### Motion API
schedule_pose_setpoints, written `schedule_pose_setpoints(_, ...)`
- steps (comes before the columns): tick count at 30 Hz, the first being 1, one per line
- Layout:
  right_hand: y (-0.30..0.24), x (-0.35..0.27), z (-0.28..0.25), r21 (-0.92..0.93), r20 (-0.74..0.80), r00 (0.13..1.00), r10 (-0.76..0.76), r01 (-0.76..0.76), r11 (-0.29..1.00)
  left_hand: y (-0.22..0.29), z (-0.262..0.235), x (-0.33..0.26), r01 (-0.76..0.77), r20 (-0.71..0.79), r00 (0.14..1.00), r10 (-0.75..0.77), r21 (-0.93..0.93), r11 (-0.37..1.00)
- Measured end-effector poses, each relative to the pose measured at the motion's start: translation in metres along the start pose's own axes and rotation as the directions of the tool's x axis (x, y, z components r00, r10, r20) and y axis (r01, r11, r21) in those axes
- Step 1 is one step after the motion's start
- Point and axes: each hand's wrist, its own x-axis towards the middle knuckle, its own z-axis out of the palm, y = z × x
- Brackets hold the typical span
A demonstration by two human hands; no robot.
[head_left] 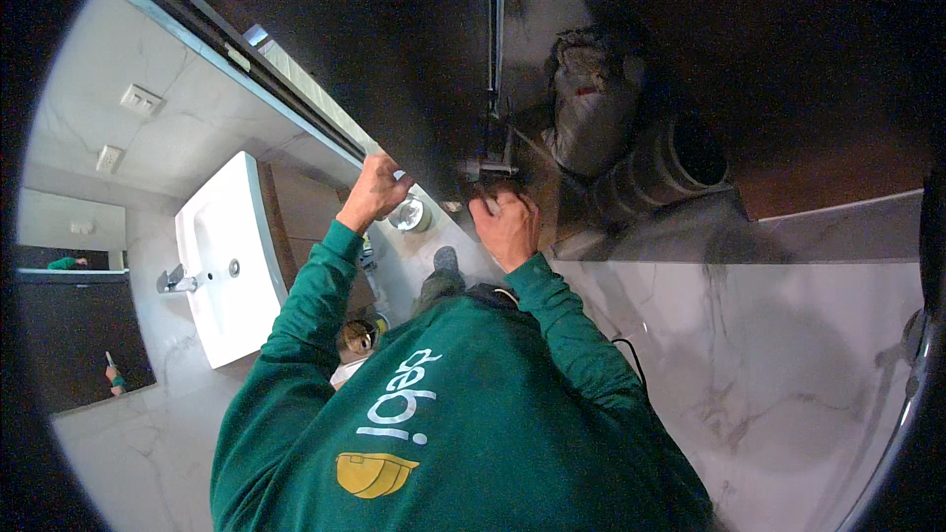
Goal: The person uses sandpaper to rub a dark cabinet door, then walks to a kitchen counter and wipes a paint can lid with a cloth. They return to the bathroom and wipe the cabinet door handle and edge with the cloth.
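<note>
My left hand [376, 193] is raised beside the edge of a dark door panel [394, 59], its fingers curled together. Whether something small is in them is too dim to tell. My right hand [509, 227] is just below a metal door handle [491, 167], fingers bent inward at the dark edge under it. What they grip, if anything, is hidden in shadow. Below and right of my left hand, a round, pale-topped container [409, 215] sits low down. The green sleeves of both arms reach up from my body.
To the left are a white washbasin [229, 261] with a metal tap [177, 282] and a mirror [84, 325]. An open container [359, 337] is near my left elbow. At the right lie a grey bag [591, 123] and a large ribbed cylinder [650, 175], above a marbled surface [769, 335].
</note>
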Motion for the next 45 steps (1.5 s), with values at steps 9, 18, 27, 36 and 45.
schedule_pose_setpoints(9,0.019,-0.018,-0.018,0.368,-0.107,0.991,0.081,-0.036,0.929,-0.003,-0.002,0.004,-0.039,0.079,0.997,0.016,0.299,0.953)
schedule_pose_setpoints(18,-0.019,0.019,-0.009,0.147,-0.043,0.996,0.072,-0.065,0.987,0.018,-0.001,0.004,-0.053,0.048,0.998,0.042,0.250,0.967)
schedule_pose_setpoints(27,0.045,-0.005,0.023,-0.078,-0.008,0.999,-0.036,0.036,0.996,-0.003,-0.009,-0.007,0.060,0.158,0.979,-0.129,0.386,0.921)
schedule_pose_setpoints(36,0.124,-0.003,-0.007,0.794,0.396,0.717,0.574,-0.581,0.177,0.012,-0.028,-0.004,-0.137,0.244,0.970,-0.008,0.570,0.810)
schedule_pose_setpoints(45,0.104,0.001,0.032,0.571,0.818,0.568,0.091,-0.779,-0.259,-0.032,-0.045,-0.017,-0.246,0.282,0.956,0.078,0.633,0.734)
